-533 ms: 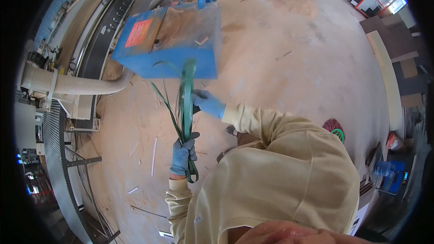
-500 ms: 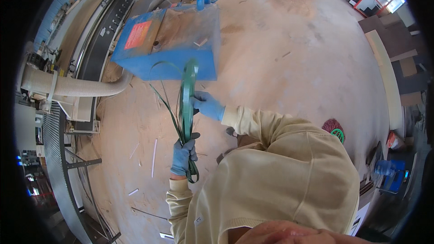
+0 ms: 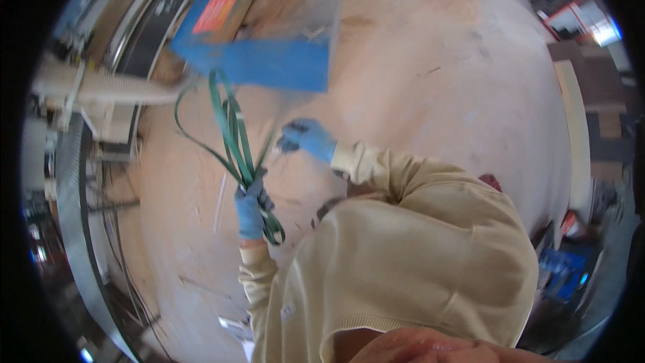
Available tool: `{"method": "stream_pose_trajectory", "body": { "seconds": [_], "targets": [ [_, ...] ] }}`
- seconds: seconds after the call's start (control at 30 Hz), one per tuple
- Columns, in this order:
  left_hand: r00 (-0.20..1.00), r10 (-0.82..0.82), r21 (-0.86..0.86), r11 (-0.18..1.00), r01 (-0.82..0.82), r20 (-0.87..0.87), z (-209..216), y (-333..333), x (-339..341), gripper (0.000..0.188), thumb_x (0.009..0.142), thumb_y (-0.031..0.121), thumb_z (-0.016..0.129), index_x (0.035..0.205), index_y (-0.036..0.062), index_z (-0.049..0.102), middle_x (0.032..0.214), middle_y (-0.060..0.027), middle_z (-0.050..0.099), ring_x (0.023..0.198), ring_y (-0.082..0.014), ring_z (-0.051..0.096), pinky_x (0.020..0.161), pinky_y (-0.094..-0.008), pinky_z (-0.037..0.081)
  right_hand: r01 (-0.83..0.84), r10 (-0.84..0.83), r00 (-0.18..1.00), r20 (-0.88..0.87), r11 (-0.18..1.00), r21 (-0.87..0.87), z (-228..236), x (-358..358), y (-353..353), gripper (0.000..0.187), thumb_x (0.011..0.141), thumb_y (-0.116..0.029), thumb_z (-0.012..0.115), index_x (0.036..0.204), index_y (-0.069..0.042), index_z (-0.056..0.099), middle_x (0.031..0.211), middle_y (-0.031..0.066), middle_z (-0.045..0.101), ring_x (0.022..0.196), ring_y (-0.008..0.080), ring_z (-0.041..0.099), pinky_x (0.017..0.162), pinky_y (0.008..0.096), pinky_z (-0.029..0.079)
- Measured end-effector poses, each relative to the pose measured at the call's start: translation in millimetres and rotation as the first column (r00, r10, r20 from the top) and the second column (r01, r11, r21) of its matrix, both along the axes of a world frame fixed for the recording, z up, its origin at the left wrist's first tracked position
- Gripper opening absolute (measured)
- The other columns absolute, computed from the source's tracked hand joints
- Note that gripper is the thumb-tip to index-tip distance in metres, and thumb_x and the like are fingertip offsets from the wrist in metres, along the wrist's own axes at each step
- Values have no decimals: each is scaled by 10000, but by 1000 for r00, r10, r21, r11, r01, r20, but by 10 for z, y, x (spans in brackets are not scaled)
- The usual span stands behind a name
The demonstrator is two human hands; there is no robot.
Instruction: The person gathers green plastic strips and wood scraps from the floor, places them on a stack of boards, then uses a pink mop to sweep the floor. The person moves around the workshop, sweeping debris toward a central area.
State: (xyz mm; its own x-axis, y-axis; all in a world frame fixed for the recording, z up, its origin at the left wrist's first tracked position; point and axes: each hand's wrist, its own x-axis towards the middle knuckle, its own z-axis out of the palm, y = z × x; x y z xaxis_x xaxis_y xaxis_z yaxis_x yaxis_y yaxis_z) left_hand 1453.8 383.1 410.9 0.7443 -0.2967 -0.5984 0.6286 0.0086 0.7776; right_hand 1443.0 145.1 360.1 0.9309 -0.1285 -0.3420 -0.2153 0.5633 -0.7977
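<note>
Left hand [image 3: 250, 207] is clamped on a bundle of green straps [image 3: 232, 128] below the blue bin [image 3: 262, 33]; right hand [image 3: 306, 138] looks loosely curled, empty; the springy loops could slip free and whip

Both gloves are bright blue: one on the left hand [image 3: 250, 207], one on the right hand [image 3: 306, 138]. The straps [image 3: 232, 131] are dark green and plain. The box [image 3: 259, 30] above them is blue with a red-orange label and a brown, worn top. The sweatshirt [image 3: 403, 255] is pale cream-yellow. The floor [image 3: 437, 60] is dusty pinkish tan with darker stains.
</note>
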Motion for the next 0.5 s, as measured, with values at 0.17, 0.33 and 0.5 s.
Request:
{"method": "stream_pose_trajectory", "body": {
  "seconds": [0.17,0.33,0.5],
  "targets": [
    [928,372,36,927,-373,28,-428,483,221,231,936,176,672,1129,52,698,609,43,411,462,-97,405,426,-280,363,-257,249,966,-66,925,-279,-576,110,-264,230,973,-125,643,1112,58,634,1002,128,693,891,213,699,803,336,603],
    [738,673,232,727,-646,-55,-982,1240,91,207,919,167,691,1098,65,699,610,34,441,453,-121,422,415,-295,379,-575,478,818,-322,701,-421,-1347,214,-510,289,915,-226,679,1050,29,695,912,97,708,840,187,689,789,336,569],
    [559,823,504,528,-684,-104,-1751,1647,-389,130,900,142,686,958,69,595,640,-37,545,473,-195,563,393,-345,435,-738,610,630,-481,279,-614,-1867,767,-726,326,878,-298,676,1043,-22,729,960,168,731,887,285,703,844,380,543]
  ]
}}
